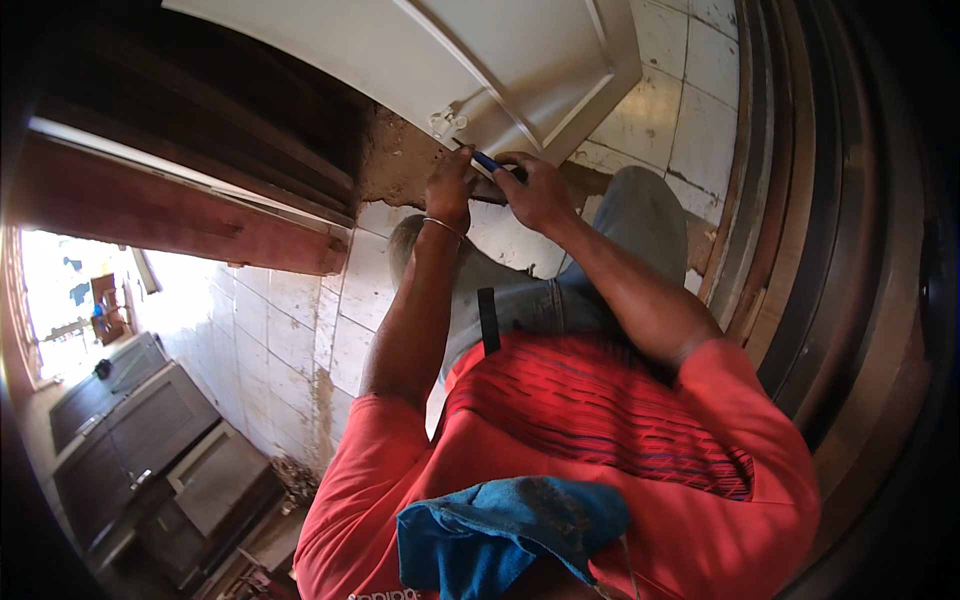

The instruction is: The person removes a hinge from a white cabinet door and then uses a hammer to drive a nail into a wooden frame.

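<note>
My right hand (540, 192) is closed around a slim tool with a blue handle (486, 161), angled toward the near edge of a white panelled door (370, 50). Its tip is too small to make out. Close beside that tip, at the door's edge, my left hand (452, 188) has its fingers pressed together; what they hold, if anything, is hidden. Just beyond my fingers, a small white fitting (447, 123), hinge-like in shape, sits on the door's face.
Long dark wooden frames (830, 200) stand along the right. A reddish-brown beam (180, 205) juts in from the left. Dark panelled doors or cabinets (130, 440) are at lower left. White floor tiles (640, 115) surround my bent knees. A blue cloth (510, 530) hangs at my chest.
</note>
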A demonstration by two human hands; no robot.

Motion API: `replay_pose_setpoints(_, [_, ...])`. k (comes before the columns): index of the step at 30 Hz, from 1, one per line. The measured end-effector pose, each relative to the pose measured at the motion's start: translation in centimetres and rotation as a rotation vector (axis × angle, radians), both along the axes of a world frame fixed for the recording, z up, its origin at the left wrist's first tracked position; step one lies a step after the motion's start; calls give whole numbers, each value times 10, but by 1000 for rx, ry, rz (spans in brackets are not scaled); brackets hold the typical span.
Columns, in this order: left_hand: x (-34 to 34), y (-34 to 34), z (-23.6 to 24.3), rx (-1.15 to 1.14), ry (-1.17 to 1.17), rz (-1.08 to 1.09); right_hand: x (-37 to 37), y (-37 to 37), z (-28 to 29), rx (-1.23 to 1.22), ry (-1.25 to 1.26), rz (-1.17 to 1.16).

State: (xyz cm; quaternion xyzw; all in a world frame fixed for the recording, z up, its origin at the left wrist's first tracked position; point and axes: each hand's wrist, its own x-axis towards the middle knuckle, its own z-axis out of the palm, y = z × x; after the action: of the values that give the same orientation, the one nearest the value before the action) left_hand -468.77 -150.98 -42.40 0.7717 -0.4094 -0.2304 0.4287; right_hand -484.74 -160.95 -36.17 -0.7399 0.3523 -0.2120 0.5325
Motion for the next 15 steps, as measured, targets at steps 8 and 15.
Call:
replay_pose_setpoints(8, [-17,-18,37,-124,830,354,-5,-1,14,97,-16,5])
replay_pose_setpoints(15, [-8,-22,32,-102,883,388,-4,-5,11,120,-68,11])
